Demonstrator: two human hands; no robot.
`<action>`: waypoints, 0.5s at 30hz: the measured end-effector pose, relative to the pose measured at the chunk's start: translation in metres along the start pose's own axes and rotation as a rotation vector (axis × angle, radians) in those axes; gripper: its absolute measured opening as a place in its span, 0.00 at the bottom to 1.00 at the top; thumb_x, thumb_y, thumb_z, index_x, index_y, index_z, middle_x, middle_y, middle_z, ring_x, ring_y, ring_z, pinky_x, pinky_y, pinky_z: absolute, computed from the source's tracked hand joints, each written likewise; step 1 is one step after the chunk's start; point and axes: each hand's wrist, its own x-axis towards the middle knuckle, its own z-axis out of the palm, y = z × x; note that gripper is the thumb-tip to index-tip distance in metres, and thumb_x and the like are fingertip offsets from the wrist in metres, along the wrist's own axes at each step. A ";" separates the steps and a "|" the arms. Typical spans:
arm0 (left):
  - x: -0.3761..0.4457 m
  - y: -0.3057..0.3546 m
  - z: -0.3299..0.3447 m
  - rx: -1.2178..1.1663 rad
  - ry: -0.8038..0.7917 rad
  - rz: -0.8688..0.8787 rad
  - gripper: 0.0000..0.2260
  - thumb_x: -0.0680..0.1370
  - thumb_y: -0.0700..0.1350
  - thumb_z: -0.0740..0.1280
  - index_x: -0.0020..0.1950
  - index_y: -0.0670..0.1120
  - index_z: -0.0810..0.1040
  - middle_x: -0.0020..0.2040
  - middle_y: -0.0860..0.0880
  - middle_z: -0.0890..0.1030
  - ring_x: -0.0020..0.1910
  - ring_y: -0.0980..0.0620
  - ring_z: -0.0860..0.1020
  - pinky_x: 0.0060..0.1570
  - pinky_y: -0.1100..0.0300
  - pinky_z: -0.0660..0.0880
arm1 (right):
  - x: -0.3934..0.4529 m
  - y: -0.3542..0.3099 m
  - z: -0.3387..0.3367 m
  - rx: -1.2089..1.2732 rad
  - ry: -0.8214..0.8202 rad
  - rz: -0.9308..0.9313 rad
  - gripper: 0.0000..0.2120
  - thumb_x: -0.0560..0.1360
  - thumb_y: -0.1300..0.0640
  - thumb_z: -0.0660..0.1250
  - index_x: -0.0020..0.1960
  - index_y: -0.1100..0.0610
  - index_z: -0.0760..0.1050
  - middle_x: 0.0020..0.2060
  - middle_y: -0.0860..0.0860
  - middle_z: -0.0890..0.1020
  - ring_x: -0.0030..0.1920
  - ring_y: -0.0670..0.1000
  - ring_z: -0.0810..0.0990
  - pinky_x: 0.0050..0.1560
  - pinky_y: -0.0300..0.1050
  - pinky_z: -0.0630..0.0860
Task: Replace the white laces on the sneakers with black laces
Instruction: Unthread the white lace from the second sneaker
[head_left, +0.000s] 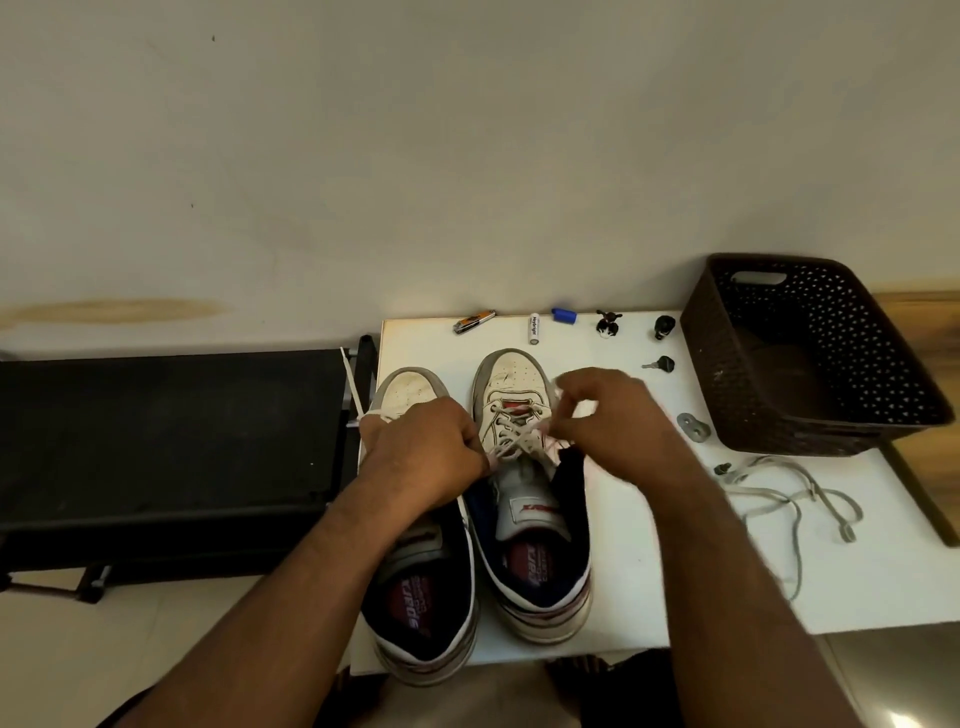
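Both your hands pinch the white lace (511, 439) on the right sneaker (530, 499), left hand (426, 457) and right hand (605, 415) apparently drawing it free of the eyelets.

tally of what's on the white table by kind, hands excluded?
Sneakers: 2, left sneaker, right sneaker
Loose pale lace: 1
Basket: 1
Nail clipper: 1
Battery: 1
Blue cap: 1
Small figurine: 1
Black knobs: 2
Grey metal bracket: 1
Small dark bit by the lace, unclear: 1
Total: 12
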 end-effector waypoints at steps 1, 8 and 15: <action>0.000 0.000 0.000 -0.004 0.001 0.001 0.11 0.74 0.58 0.70 0.37 0.53 0.78 0.35 0.57 0.76 0.44 0.55 0.74 0.63 0.46 0.58 | 0.002 0.008 -0.006 -0.039 0.072 0.044 0.06 0.70 0.54 0.74 0.38 0.53 0.78 0.57 0.47 0.79 0.57 0.47 0.75 0.49 0.39 0.65; 0.003 0.001 0.001 -0.018 -0.024 0.001 0.10 0.74 0.57 0.70 0.43 0.52 0.81 0.38 0.56 0.78 0.45 0.54 0.74 0.62 0.47 0.58 | -0.003 -0.017 0.013 -0.220 -0.095 -0.137 0.10 0.72 0.49 0.71 0.53 0.47 0.81 0.70 0.46 0.69 0.69 0.51 0.66 0.66 0.49 0.66; 0.002 0.002 0.000 -0.042 -0.046 0.007 0.10 0.74 0.57 0.69 0.44 0.51 0.82 0.40 0.55 0.79 0.46 0.54 0.74 0.64 0.46 0.58 | -0.004 -0.019 0.013 -0.239 -0.299 -0.129 0.10 0.73 0.48 0.70 0.48 0.54 0.83 0.68 0.48 0.72 0.66 0.51 0.70 0.65 0.49 0.69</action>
